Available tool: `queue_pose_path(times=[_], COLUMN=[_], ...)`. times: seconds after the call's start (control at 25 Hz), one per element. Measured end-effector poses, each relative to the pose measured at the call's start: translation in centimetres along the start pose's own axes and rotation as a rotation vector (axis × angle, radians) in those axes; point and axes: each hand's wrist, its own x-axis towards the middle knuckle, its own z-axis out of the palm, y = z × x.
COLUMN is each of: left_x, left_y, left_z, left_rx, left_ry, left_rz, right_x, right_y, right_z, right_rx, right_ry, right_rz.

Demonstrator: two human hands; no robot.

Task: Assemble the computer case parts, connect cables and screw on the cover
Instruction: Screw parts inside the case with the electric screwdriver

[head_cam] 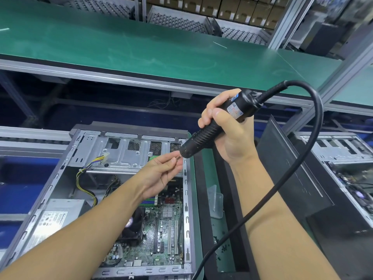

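Note:
An open grey computer case (pixel 80 199) lies on its side below my arms, showing the motherboard (pixel 161 235), a silver power supply (pixel 52 219) and yellow-black cables (pixel 86 178). My right hand (pixel 228 134) grips a black electric screwdriver (pixel 218 124) held above the case's right edge, tip pointing down-left; its thick black cord (pixel 302 158) loops to the right and down. My left hand (pixel 163 172) pinches something small at the screwdriver's tip; the item itself is too small to tell. A dark side cover panel (pixel 292 168) lies to the right of the case.
A second open computer case (pixel 347 164) sits at the far right. A green conveyor belt (pixel 141 47) runs across the back, with metal frames and cardboard boxes (pixel 232 7) beyond. A small clear plastic bag (pixel 216 201) and scattered dark screws (pixel 224 247) lie on the green mat between case and panel.

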Motion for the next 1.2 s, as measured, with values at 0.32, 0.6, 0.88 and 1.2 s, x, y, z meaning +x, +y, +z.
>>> queue_pose_path(times=[0.32,0.6,0.88,1.2], left_x=[-0.1,-3.3,0.3,1.7], left_y=[0.9,-1.0,-6.2,-6.5], left_z=[-0.5,-2.3,-1.9,-2.6], left_rx=[0.781,1.043,-0.004,-0.097], left_ry=[0.004,0.158,0.399,0.408], left_rz=[0.297,-0.110,-0.136,-0.097], right_x=[0.3,1.2,1.2,1.2], right_y=[0.5,2.1,3.4,4.1], right_z=[0.0,-0.5,-0.7,-1.2], right_rx=[-0.144,-0.210,-0.221,-0.208], right_ry=[-0.032,-0.030,-0.053,-0.026], right_rz=[0.013,0.077,0.128,0.132])
